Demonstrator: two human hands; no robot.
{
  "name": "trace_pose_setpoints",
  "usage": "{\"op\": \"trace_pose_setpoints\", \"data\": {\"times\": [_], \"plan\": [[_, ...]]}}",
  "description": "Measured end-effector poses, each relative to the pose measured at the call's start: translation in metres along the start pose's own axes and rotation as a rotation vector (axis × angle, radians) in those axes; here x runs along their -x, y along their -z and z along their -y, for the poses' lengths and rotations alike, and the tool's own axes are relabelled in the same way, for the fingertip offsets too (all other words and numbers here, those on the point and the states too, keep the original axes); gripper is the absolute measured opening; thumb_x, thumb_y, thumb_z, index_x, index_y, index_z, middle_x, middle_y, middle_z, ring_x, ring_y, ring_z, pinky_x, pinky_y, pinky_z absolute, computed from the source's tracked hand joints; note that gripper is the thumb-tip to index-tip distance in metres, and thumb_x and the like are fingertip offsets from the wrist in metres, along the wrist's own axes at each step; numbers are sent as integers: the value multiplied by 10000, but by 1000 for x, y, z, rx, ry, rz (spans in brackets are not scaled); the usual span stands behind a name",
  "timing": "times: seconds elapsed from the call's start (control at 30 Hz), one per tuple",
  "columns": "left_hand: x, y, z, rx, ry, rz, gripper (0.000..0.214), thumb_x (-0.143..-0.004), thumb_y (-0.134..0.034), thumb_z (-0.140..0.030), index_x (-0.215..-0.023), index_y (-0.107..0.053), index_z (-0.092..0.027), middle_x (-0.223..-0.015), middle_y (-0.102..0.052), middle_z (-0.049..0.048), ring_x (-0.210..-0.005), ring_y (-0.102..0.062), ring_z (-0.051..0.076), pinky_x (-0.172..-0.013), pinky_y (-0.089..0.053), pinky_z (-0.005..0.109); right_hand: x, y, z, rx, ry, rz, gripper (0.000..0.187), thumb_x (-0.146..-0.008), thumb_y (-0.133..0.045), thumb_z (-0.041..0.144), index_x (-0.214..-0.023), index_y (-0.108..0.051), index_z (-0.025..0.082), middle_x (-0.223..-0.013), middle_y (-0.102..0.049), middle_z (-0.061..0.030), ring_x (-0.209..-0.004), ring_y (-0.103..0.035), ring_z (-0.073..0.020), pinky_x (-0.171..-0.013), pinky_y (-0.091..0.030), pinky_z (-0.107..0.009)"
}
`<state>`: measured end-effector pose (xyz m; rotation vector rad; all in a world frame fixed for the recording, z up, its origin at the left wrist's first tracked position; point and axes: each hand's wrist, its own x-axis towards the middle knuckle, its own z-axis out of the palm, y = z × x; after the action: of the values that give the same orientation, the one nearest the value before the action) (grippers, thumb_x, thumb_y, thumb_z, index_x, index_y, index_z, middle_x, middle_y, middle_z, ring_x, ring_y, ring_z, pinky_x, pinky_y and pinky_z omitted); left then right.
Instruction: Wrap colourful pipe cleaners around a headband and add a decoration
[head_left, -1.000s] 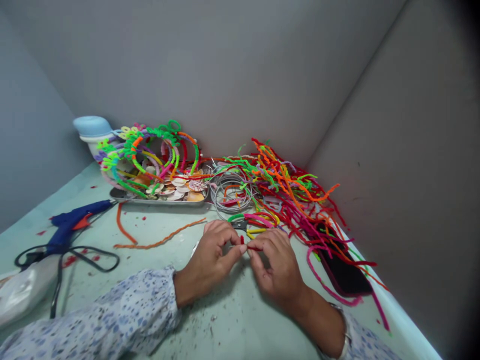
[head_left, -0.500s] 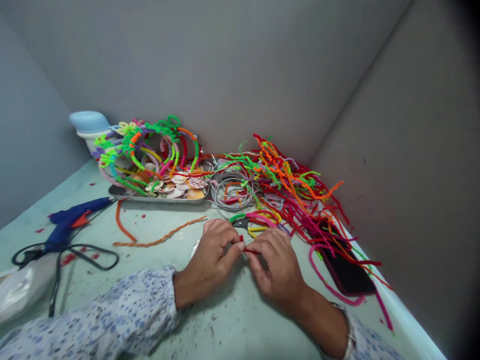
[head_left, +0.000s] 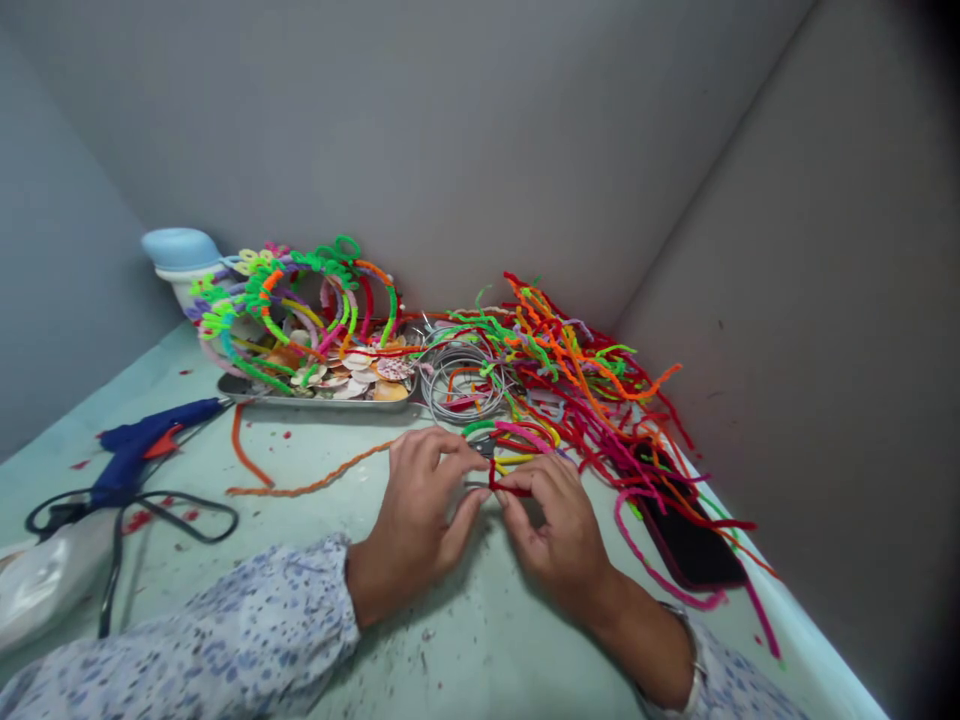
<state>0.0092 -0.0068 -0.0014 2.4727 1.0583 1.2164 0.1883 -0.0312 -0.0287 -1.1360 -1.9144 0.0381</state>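
Between my two hands a short red pipe cleaner [head_left: 493, 474] bends upward beside a thin grey wire [head_left: 475, 485]. My right hand [head_left: 559, 520] pinches the red pipe cleaner between thumb and forefinger, against the wire. The wire runs into my left hand [head_left: 426, 505], whose other fingers curl around it, partly hidden. The left forefinger touches the upright end of the pipe cleaner, and the left thumb is spread below. Just beyond the fingertips lie scissors [head_left: 517, 460] with yellow handles, partly covered by coloured pipe cleaners.
A metal tray [head_left: 337, 403] of shells [head_left: 364, 370] holds pipe-cleaner-wrapped hoops [head_left: 300, 290]. Coiled wire [head_left: 461, 385] and a heap of pipe cleaners [head_left: 585, 370] lie at the back. A phone [head_left: 697, 540] is right, a blue glue gun [head_left: 135, 450] left, an orange pipe cleaner [head_left: 322, 483] between.
My left thumb has parted from the forefinger. The red pipe cleaner's end now stands upright, and the grey wire shows between my hands. My right hand keeps its pinch.
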Motion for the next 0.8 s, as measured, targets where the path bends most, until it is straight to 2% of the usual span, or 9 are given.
{"op": "trace_pose_setpoints", "data": {"times": [0.13,0.33,0.57,0.8], "plan": [[0,0,3,-102,-137,3,142,-862,-594,-155,-972,-642,-231,-931,-631,27,-973,-520,211,-932,-318,434,0,0,1,-12,-17,7,52,-876,-530,169,-908,-561,196,-835,-600,-47,-816,-540,-208,-763,-419,-400],[-1,2,4,-150,-197,-13,164,-863,-606,-141,-970,-653,-256,-859,-683,-5,-915,-569,185,-963,-293,446,-2,2,4,-41,-4,-30,67,-869,-530,152,-908,-559,198,-827,-601,-39,-815,-543,-199,-781,-434,-403],[-2,2,3,-142,-195,-23,140,-868,-607,-149,-948,-660,-251,-851,-693,-7,-913,-582,183,-968,-283,442,-2,2,4,-51,20,-41,92,-864,-536,126,-918,-551,199,-823,-601,-35,-808,-544,-193,-795,-439,-404],[-3,0,2,-115,-117,75,119,-924,-526,-195,-938,-643,-214,-883,-669,23,-914,-553,189,-950,-291,435,-1,1,3,-24,39,-32,82,-867,-541,127,-924,-553,183,-833,-598,-51,-819,-539,-201,-773,-432,-405]]}}
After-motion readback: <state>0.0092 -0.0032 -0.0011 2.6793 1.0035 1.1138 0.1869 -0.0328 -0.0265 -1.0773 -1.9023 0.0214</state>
